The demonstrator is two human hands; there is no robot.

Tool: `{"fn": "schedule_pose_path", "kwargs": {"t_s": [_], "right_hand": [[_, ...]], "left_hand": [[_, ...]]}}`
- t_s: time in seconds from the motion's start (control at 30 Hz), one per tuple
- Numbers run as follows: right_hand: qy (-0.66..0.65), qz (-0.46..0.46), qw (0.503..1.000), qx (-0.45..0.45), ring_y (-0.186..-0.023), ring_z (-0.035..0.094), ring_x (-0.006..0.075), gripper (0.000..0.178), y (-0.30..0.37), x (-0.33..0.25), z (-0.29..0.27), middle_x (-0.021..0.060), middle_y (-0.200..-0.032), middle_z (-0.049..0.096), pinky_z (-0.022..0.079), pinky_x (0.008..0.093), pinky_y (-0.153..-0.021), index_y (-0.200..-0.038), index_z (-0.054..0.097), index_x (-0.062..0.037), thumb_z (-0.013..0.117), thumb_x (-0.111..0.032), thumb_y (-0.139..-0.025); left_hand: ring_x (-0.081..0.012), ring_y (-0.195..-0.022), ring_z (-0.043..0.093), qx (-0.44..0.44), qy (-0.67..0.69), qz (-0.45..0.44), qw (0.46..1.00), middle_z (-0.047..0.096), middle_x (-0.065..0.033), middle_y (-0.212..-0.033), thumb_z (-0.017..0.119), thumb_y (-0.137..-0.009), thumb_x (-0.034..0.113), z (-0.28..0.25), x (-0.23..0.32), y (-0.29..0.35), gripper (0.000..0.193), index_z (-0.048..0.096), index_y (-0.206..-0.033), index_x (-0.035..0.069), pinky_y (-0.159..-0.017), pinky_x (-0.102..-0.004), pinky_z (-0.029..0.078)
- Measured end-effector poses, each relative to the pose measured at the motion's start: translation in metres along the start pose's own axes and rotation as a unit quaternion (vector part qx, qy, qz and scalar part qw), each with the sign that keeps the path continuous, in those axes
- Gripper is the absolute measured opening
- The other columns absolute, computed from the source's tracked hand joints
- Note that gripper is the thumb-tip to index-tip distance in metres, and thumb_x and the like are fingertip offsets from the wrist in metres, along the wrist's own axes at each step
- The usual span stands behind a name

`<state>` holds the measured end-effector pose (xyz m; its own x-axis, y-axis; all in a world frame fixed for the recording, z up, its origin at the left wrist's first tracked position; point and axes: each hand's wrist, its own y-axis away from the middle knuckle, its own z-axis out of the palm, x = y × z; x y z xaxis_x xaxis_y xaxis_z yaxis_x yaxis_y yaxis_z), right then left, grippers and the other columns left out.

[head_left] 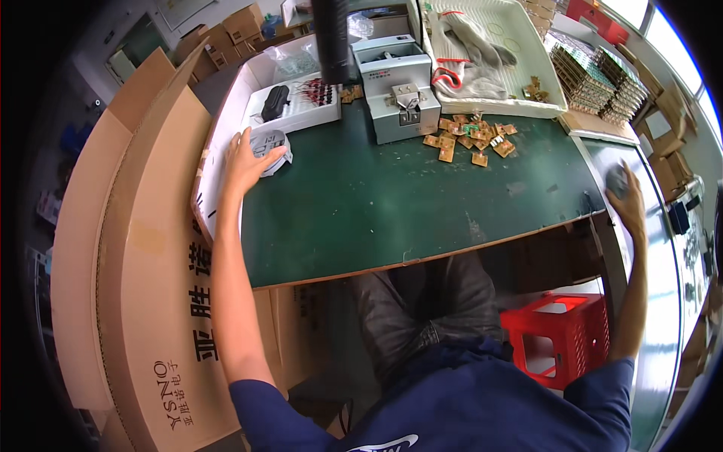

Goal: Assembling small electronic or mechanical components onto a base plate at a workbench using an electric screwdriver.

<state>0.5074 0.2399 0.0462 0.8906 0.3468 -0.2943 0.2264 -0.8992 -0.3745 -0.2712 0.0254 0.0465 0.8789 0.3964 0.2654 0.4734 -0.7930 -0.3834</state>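
Note:
At the left end of the green table, my left hand (248, 164) curls around a pale grey, round, roll-like thing (269, 143) with dark print, thumb on its near side. Out to the right, my right hand (631, 202) closes on a dark grey rounded thing (617, 181) over a shiny side surface; its exact kind is too small to tell. A grey metal bench machine (403, 83) stands at the back middle of the table. Beside its base, several small copper-coloured plates (471, 138) lie in a loose heap, away from both hands.
A white tray (557, 98) with grey work gloves (471, 56) sits behind the heap. Stacked metal parts (595, 75) stand at the back right. A white foam box (327, 113) holds red-and-black wired parts. Large cardboard (162, 226) flanks the left; a red stool (561, 339) is below right.

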Motion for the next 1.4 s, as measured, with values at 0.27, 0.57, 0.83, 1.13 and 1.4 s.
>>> {"fn": "schedule_pose_path", "kwargs": {"t_s": [0.27,0.57,0.83,1.13,1.4], "right_hand": [[0.167,0.121,0.978,-0.01,-0.137,0.051,0.0423,0.083,0.051,0.117,-0.035,0.0202,-0.153,0.051,0.042,0.0455,-0.114,-0.159,0.039,-0.0124,0.079,-0.028,-0.088],[-0.205,-0.216,0.949,-0.101,-0.089,0.071,0.0319,0.033,-0.013,-0.228,0.058,0.0158,-0.109,0.07,0.057,0.0399,-0.083,-0.128,0.067,-0.0081,0.07,-0.016,-0.096],[-0.121,-0.267,0.956,0.032,-0.094,0.066,0.0372,0.022,-0.01,-0.254,0.145,0.016,-0.103,0.069,0.052,0.0433,-0.09,-0.109,0.062,-0.0022,0.072,-0.015,-0.094],[-0.275,-0.167,0.946,-0.045,-0.079,0.064,0.0202,0.018,-0.008,-0.262,0.14,0.0096,-0.102,0.07,0.053,0.0323,-0.071,-0.114,0.062,-0.0021,0.067,-0.009,-0.098],[-0.602,0.063,0.774,-0.186,-0.077,0.059,0.0093,0.04,0.007,-0.267,0.119,0.003,-0.101,0.063,0.05,0.0251,-0.068,-0.144,0.05,-0.002,0.056,-0.016,-0.107]], "left_hand": [[-0.0352,-0.134,0.056,-0.198,0.126,-0.027,0.972,0.058,-0.0264,-0.143,0.086,-0.075,0.057,0.003,-0.007,-0.035,0.105,0.046,-0.149,-0.005,-0.114,-0.0403,0.042],[-0.0352,-0.127,0.06,-0.039,0.012,-0.012,0.999,0.061,-0.0248,-0.139,0.087,-0.076,0.053,-0.006,-0.011,0.003,0.097,0.05,-0.147,-0.002,-0.106,-0.0437,0.047],[-0.0357,-0.124,0.062,-0.029,0.593,-0.015,0.805,0.054,-0.0271,-0.146,0.065,-0.095,0.058,-0.038,0.07,0.095,0.083,0.044,-0.152,0.001,-0.099,-0.0427,0.053],[-0.0355,-0.11,0.07,-0.202,0.876,-0.087,0.428,0.059,-0.029,-0.14,0.037,-0.103,0.067,-0.027,0.124,0.156,0.08,0.049,-0.148,0.002,-0.09,-0.0419,0.059],[-0.0319,-0.107,0.071,-0.246,0.85,-0.079,0.459,0.064,-0.0274,-0.134,0.033,-0.103,0.069,-0.019,0.147,0.15,0.082,0.05,-0.147,0.003,-0.087,-0.0404,0.058]]}}
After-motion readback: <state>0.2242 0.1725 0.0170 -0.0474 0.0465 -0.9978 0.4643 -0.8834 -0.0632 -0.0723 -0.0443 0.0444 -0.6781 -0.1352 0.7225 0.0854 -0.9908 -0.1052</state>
